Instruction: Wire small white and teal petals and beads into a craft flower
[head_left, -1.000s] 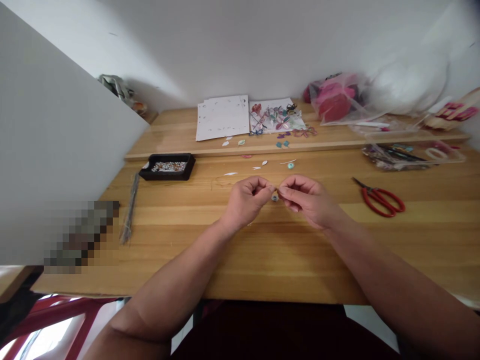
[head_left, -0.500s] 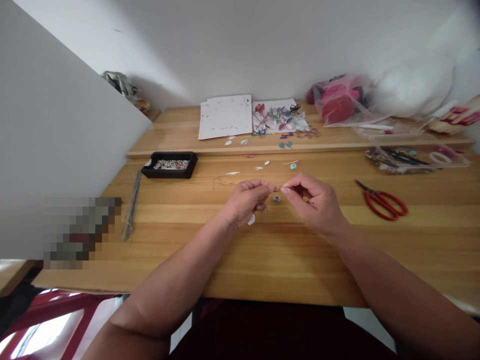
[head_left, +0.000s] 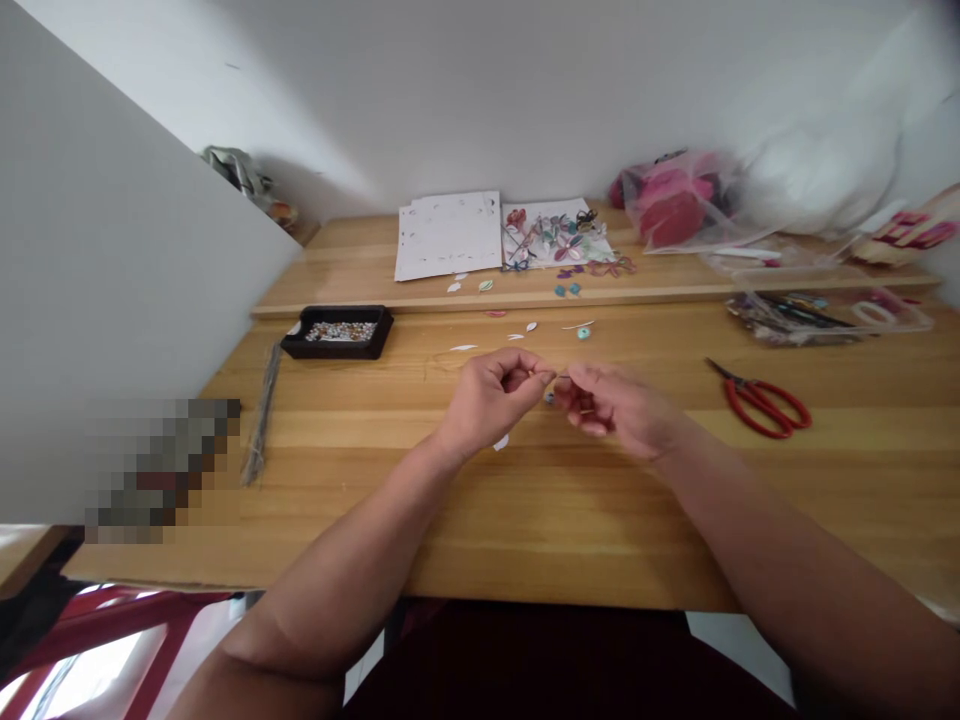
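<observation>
**Thin strand (head_left: 563,376) in two-handed pinch, L of red-handled scissors (head_left: 741,382)**

L hand (head_left: 486,405): thumb + forefinger closed on one end. R hand (head_left: 626,408): tips look closed on the other, tho blur + tiny size make that approx. Strand sits well L of scissors, roughly level w/ them, in the gap btwn fingertips. Prob. near weightless, bendy, maybe springy if wire; could kink or slip, so best pinched close to each end w/ light, even pressure. White petal-shaped piece (head_left: 501,442), further L of scissors + just by L wrist, looks paper-light, easily creased; edge hold suits it. Black tray (head_left: 337,351): far L of scissors.
</observation>
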